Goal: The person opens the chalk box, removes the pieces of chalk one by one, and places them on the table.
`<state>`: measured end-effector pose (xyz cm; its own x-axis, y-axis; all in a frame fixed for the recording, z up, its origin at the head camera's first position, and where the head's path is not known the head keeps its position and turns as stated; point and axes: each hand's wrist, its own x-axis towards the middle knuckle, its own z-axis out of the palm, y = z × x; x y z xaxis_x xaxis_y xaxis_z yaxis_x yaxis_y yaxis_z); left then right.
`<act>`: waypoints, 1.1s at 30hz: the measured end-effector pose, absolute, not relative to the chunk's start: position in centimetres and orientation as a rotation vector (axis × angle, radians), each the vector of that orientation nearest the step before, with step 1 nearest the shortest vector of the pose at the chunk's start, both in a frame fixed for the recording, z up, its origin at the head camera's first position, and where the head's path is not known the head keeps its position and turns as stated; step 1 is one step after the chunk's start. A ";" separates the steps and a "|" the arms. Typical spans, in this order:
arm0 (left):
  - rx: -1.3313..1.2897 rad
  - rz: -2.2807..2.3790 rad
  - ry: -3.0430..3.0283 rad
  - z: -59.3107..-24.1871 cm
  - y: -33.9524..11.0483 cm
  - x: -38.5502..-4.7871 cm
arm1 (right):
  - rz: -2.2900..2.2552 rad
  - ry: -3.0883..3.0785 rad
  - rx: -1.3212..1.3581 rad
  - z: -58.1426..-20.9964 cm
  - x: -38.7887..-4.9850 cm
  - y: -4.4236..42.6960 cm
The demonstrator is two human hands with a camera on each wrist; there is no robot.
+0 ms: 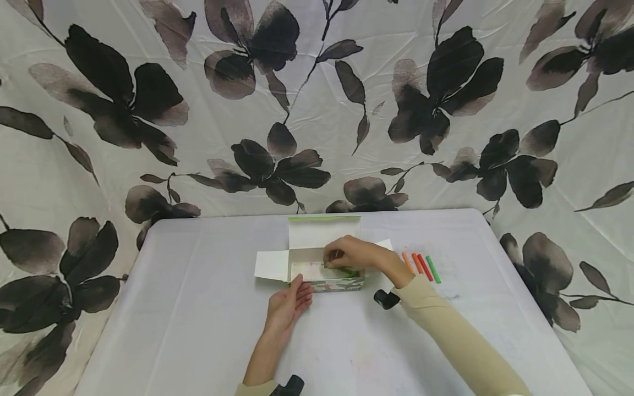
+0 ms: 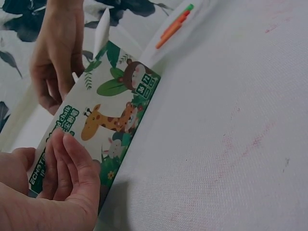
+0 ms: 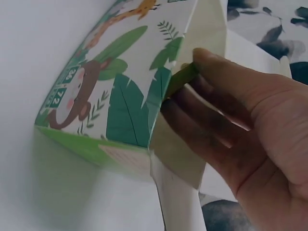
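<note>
A white chalk box (image 1: pixel 342 285) with jungle animals printed on its front stands with its lid and side flaps open. My left hand (image 1: pixel 286 308) holds the box at its front left corner. In the left wrist view its fingers (image 2: pixel 77 163) lie on the printed front, the thumb by the rim. My right hand (image 1: pixel 354 254) reaches over the box opening from the right. In the right wrist view it pinches a dark green chalk stick (image 3: pixel 182 79) between thumb and fingers at the opening. Part of that stick is hidden behind the box wall.
Several chalk sticks (image 1: pixel 420 265), orange, red and green, lie in a row right of the box. The box's left flap (image 1: pixel 271 265) sticks out sideways and its lid (image 1: pixel 324 232) stands up at the back. A flowered cloth (image 1: pixel 317 110) hangs behind the white table (image 1: pixel 198 308).
</note>
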<state>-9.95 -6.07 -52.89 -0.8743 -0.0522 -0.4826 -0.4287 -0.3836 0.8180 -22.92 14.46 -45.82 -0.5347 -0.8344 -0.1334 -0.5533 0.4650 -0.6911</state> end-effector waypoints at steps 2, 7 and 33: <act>-0.645 2.346 1.589 -52.9 -6.1 -9.9 | -0.886 2.261 -1.147 -45.6 -22.9 14.9; -0.647 2.356 1.583 -53.0 -6.0 -9.8 | -1.021 2.297 -1.078 -45.1 -22.9 16.4; -0.631 2.368 1.563 -52.6 -6.2 -9.8 | -1.544 2.242 -0.536 -42.8 -22.7 27.2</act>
